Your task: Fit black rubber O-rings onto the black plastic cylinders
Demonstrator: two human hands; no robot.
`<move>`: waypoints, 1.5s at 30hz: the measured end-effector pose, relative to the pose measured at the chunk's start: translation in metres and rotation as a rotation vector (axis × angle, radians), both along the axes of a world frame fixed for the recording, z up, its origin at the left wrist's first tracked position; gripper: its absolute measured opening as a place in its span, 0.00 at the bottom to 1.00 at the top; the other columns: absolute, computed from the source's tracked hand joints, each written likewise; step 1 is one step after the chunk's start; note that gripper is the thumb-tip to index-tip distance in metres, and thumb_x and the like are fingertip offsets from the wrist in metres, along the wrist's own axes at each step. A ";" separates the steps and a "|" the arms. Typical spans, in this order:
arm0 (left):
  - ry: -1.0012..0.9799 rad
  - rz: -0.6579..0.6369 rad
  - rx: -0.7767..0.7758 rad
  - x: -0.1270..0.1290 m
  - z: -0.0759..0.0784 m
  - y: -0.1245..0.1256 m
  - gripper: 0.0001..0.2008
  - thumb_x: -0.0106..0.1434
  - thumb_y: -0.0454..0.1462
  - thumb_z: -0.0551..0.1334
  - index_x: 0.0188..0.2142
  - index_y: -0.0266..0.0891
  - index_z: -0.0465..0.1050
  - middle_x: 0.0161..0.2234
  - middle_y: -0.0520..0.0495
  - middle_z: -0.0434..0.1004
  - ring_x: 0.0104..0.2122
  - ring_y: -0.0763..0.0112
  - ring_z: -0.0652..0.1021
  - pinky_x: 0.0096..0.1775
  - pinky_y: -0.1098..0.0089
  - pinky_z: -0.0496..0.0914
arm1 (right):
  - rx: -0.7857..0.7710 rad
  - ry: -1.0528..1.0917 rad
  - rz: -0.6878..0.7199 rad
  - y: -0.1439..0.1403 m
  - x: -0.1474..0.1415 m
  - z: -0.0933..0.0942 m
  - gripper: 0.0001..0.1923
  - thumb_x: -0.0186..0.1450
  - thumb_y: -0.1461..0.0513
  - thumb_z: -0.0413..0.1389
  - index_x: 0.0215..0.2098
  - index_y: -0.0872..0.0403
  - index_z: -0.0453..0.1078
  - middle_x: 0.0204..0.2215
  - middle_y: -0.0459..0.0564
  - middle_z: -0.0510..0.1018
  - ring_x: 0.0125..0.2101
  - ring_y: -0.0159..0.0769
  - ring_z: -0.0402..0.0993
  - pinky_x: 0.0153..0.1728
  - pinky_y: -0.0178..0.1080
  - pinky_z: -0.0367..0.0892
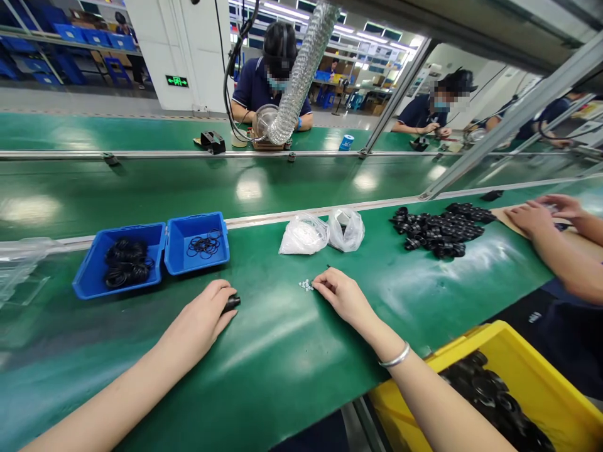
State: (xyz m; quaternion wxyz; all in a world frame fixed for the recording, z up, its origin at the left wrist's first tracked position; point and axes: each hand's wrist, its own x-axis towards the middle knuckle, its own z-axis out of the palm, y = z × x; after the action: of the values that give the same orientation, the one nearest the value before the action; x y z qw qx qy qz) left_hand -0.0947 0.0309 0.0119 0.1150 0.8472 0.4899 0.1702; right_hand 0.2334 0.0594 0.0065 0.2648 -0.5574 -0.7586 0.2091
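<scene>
My left hand point(207, 314) is closed around a black cylindrical part point(232, 304), whose end sticks out past the fingers above the green table point(264, 370). My right hand point(342, 293) has its fingertips pinched together at the right edge of a little pile of small whitish pieces point(305, 285). Whatever lies between those fingertips is too small to make out. Just behind the pile stand a plastic bag of white pieces point(304, 235) and another plastic bag point(346, 231) with something dark inside.
Left of the bags are two blue bins, one with black cords point(126, 260), one with thin black rings point(205, 245). A heap of black parts point(438, 229) lies right, near a co-worker's hands point(537, 213). A yellow crate point(502, 339) of black parts stands below my right arm.
</scene>
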 end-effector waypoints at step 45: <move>-0.606 -0.143 -0.489 0.072 -0.012 -0.033 0.22 0.58 0.29 0.59 0.52 0.42 0.69 0.47 0.46 0.75 0.47 0.64 0.75 0.48 0.66 0.72 | 0.376 -0.223 0.426 -0.076 -0.067 0.003 0.10 0.69 0.70 0.50 0.45 0.56 0.70 0.35 0.55 0.77 0.34 0.40 0.75 0.33 0.42 0.72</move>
State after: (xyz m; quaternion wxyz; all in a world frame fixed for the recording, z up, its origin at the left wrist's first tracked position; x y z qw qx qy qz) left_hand -0.0228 -0.0025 0.0002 0.4643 0.7383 0.3996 0.2823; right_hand 0.1669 -0.0162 0.0094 0.2287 -0.3464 -0.9082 0.0534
